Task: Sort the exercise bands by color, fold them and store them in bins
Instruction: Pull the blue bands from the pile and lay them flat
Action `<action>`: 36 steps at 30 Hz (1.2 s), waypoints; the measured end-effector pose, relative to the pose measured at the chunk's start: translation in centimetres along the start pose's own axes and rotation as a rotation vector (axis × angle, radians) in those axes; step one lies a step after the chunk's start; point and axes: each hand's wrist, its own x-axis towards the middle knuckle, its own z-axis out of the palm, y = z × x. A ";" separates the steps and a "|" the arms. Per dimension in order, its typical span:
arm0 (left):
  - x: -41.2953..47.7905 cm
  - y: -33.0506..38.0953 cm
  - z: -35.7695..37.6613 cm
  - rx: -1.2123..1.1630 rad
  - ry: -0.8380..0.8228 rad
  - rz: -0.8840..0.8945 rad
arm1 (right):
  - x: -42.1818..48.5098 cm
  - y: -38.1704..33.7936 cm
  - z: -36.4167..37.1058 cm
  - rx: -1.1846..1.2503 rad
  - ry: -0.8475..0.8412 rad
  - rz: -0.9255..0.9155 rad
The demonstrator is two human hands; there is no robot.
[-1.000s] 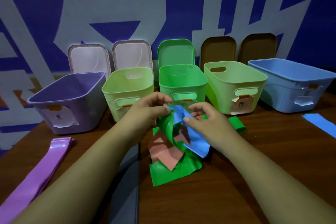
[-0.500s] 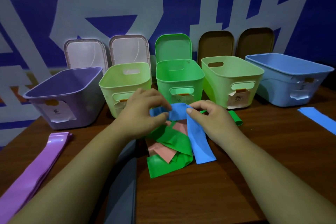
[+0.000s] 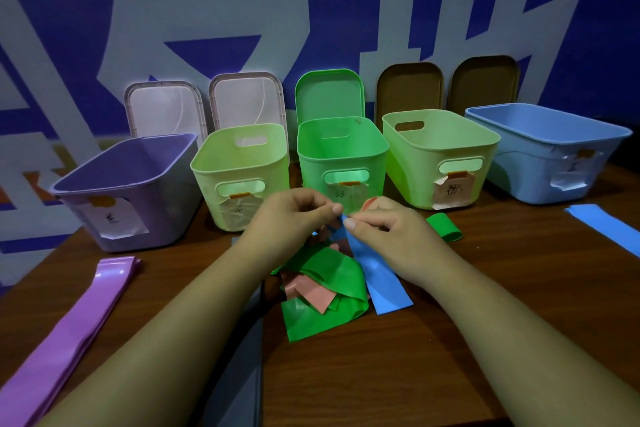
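My left hand [image 3: 294, 215] and my right hand [image 3: 391, 232] meet over a tangled pile of bands at the table's middle. Both pinch the top end of a blue band [image 3: 381, 281], which hangs down to the table on the pile's right side. Under it lie a crumpled green band [image 3: 325, 312] and a pink band [image 3: 313, 293]. A purple band [image 3: 69, 333] lies flat at the left. Another blue band [image 3: 606, 229] lies at the right edge, and a small green band [image 3: 445, 227] sits behind my right hand.
Five open bins stand in a row at the back: purple [image 3: 121, 191], pale green [image 3: 239, 170], green [image 3: 341, 156], pale green [image 3: 440, 156] and blue [image 3: 550, 152]. Lids lean on the wall behind them. A dark grey band [image 3: 239, 378] lies between my forearms.
My hands have come together, bringing the blue band's ends to one point. The band now hangs straighter on the pile's right. The camera has tilted slightly.
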 end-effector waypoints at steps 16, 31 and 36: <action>0.1 -0.5 0.1 -0.042 -0.005 -0.042 | -0.1 -0.2 0.0 -0.054 0.006 -0.032; 0.0 -1.2 1.0 -0.019 -0.019 -0.020 | -0.4 -0.2 0.1 -0.098 -0.036 -0.091; -0.4 -0.7 1.4 -0.048 -0.020 -0.032 | -0.6 -1.0 0.0 -0.065 -0.047 -0.030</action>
